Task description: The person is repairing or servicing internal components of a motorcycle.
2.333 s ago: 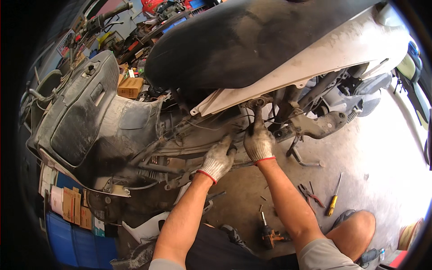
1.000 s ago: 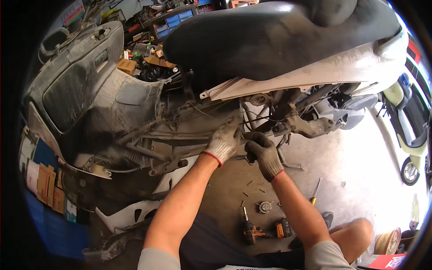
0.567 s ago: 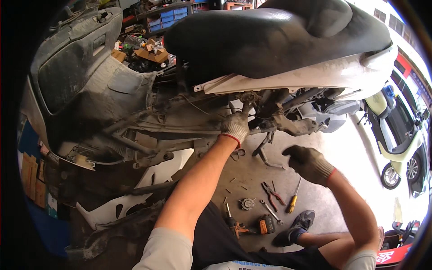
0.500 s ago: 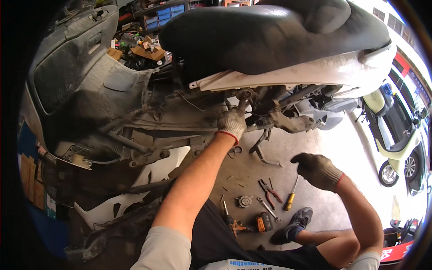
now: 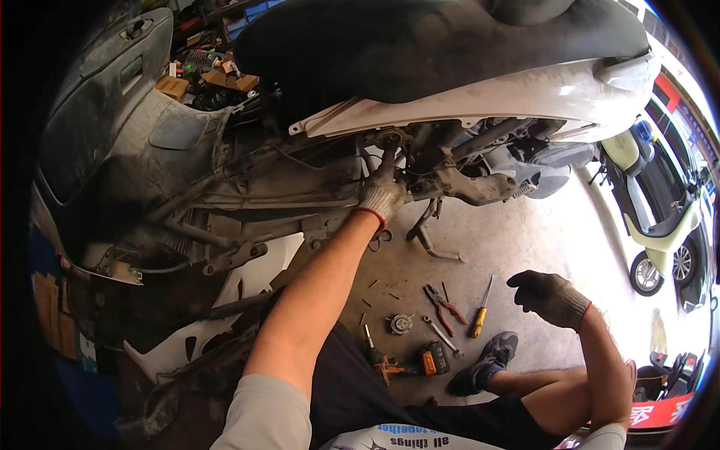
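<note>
My left hand [image 5: 384, 191], in a knit work glove with a red cuff edge, reaches into the exposed side of a scooter. One finger stretches up against a round metal part [image 5: 390, 140] below the white side panel [image 5: 450, 114]; the other fingers are partly hidden. My right hand [image 5: 551, 296], in a matching glove with dark fingertips, hangs in the air over the floor. Its fingers are loosely bent and slightly apart, holding nothing visible. Nearest to it lies a screwdriver [image 5: 480, 321] with a yellow handle.
Red-handled pliers [image 5: 444, 309], a wrench [image 5: 442, 336], a round metal part [image 5: 400, 324] and a cordless drill [image 5: 386, 365] lie on the floor. The scooter's stand [image 5: 431, 240] juts down nearby. A white body panel [image 5: 225, 322] lies at left. Another scooter [image 5: 656, 232] stands at far right.
The scene has shifted up and slightly left in view. My right hand has moved right, away from the screwdriver. My left hand stays at the round part, its finger now stretched against it.
</note>
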The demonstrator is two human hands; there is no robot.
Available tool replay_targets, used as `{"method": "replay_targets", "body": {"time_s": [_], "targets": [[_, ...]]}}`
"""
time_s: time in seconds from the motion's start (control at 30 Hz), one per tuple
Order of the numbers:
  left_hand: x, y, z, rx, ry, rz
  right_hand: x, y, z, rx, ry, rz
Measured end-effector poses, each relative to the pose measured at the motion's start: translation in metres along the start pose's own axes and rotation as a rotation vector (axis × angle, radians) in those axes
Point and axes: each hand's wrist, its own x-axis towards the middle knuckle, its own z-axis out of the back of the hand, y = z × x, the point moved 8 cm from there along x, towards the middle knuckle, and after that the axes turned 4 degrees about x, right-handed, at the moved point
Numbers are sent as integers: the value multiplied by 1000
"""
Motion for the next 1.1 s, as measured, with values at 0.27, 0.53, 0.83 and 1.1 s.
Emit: {"method": "replay_targets", "body": {"time_s": [0.27, 0.53, 0.83, 1.1], "targets": [[-13, -20, -4, -323, 131, -60, 4, 1, -7, 7, 35, 36], [-12, -16, 2, -230, -13, -124, 11, 7, -14, 45, 61, 23], [-14, -20, 9, -25, -65, -3, 11, 7, -11, -28, 61, 39], [-10, -26, 10, 64, 7, -73, 10, 2, -10, -14, 63, 28]]}}
